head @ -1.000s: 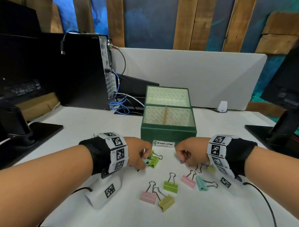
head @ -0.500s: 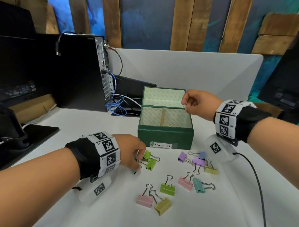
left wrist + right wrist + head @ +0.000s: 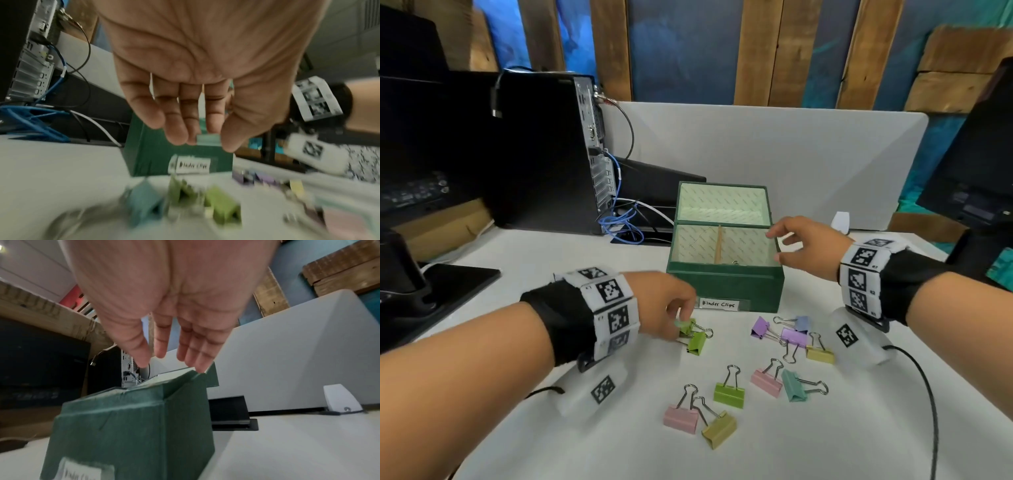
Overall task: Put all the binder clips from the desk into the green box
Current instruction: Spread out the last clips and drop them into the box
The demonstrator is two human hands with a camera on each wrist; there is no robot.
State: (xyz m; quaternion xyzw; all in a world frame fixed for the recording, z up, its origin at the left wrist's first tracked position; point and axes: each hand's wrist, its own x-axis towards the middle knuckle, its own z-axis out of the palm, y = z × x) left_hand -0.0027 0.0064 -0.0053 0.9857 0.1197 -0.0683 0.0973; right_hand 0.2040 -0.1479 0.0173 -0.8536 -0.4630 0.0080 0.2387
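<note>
The green box (image 3: 726, 289), lid open and labelled "Binder Clips", stands mid-desk. My left hand (image 3: 678, 321) is just in front of its left corner and pinches a pale teal binder clip (image 3: 208, 140) between thumb and fingers, above two green clips (image 3: 697, 341). My right hand (image 3: 777, 245) hovers over the box's right rim with fingers spread and nothing in them; the right wrist view shows that hand (image 3: 156, 361) with straight fingers above the box (image 3: 131, 426). Several pastel clips lie on the desk: purple (image 3: 793, 336), yellow (image 3: 820, 354), pink (image 3: 766, 382), teal (image 3: 793, 390), green (image 3: 728, 395).
A black computer tower (image 3: 544, 154) with blue cables (image 3: 619, 222) stands left of the box. Behind it runs a grey divider panel (image 3: 774, 154). Monitor stands sit at both desk edges (image 3: 441, 284). A black wrist cable (image 3: 924, 394) trails on the right.
My right hand rose from the clips to the box and its curled fingers have spread above the rim. My left hand stayed by the green clips and now pinches a teal one.
</note>
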